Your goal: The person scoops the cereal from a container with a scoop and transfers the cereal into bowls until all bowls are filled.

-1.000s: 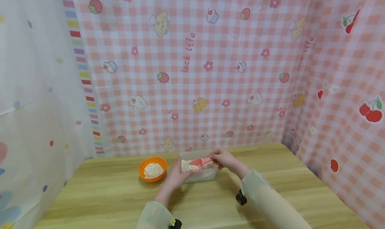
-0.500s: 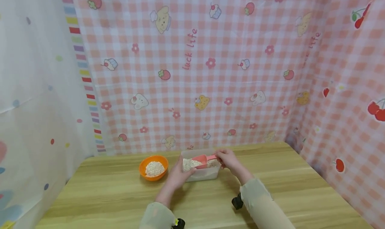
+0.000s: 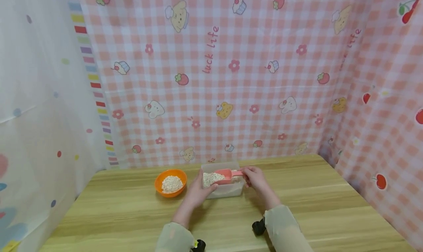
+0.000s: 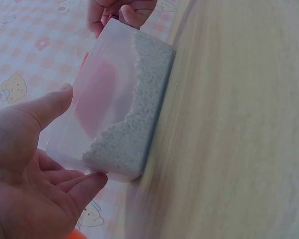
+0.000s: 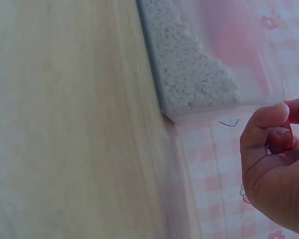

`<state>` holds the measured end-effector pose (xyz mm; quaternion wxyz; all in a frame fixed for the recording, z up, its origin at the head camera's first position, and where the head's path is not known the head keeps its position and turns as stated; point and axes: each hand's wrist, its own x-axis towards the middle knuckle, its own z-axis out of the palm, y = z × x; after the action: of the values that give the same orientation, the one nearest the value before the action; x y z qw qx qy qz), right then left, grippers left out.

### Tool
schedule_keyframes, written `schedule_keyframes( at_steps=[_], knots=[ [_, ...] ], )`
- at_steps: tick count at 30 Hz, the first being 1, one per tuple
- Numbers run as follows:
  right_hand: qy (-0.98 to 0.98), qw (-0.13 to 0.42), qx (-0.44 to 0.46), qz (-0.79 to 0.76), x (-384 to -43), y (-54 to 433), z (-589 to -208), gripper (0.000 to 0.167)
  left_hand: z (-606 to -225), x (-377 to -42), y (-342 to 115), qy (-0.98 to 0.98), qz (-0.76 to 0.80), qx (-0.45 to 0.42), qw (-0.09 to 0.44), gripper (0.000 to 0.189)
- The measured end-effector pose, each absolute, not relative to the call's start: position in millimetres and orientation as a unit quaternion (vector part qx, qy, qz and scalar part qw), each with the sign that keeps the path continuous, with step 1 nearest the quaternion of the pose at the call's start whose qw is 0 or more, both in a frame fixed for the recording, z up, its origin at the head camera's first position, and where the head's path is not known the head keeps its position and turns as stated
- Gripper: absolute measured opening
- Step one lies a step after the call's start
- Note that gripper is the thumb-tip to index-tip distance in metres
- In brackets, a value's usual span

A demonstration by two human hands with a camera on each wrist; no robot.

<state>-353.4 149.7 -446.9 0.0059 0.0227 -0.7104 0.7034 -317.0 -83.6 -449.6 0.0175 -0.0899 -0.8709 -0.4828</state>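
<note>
A translucent plastic container [image 3: 224,192] stands on the table, partly filled with pale oat flakes [image 3: 211,177]. My left hand [image 3: 197,191] holds its left end, thumb along the near side and fingers around the corner, as the left wrist view shows. A pink scoop [image 3: 224,175] lies inside the rim, its bowl toward the left; through the wall it appears as a pink shape [image 4: 97,97] above the sloping oats. My right hand [image 3: 256,180] pinches the scoop's handle at the container's right end, with curled fingers [image 5: 261,124] in the right wrist view.
Left of the container is an orange bowl [image 3: 159,180] with a heap of oat flakes in it. The wooden table [image 3: 132,222] ends at checked curtains [image 3: 198,97] behind and to the right. Black wrist cameras hang below both sleeves.
The scoop has risen a little from the oats, levelled and shifted slightly right with my right hand. My left hand keeps its hold on the container. The head view has shifted slightly.
</note>
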Motion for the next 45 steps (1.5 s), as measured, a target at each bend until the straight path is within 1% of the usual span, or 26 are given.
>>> schedule_keyframes(
  at_steps=[9, 12, 21, 29, 35, 39, 45],
  knots=[
    [-0.712, 0.007, 0.019, 0.702, -350, 150, -444, 0.027, -448, -314, -84, -0.869, -0.486, -0.088, 0.019, 0.093],
    [-0.707, 0.001, 0.022, 0.707, -342, 149, -435, 0.028, -448, -314, -83, -0.869, -0.486, -0.090, 0.020, 0.093],
    [-0.699, 0.022, 0.019, 0.715, -347, 151, -450, 0.026, -449, -313, -82, -0.869, -0.484, -0.096, 0.023, 0.092],
    [-0.688, 0.025, 0.011, 0.725, -346, 157, -447, 0.026, -432, -313, -91, -0.868, -0.483, -0.113, 0.037, 0.081],
    [-0.676, 0.024, -0.006, 0.736, -350, 158, -442, 0.028, -412, -314, -106, -0.862, -0.486, -0.124, 0.070, 0.073],
    [-0.672, 0.023, -0.013, 0.740, -353, 158, -440, 0.027, -402, -314, -124, -0.875, -0.460, -0.117, 0.094, 0.076],
    [-0.671, 0.020, -0.014, 0.741, -354, 159, -436, 0.024, -399, -317, -155, -0.888, -0.444, -0.088, 0.087, 0.090]
  ],
)
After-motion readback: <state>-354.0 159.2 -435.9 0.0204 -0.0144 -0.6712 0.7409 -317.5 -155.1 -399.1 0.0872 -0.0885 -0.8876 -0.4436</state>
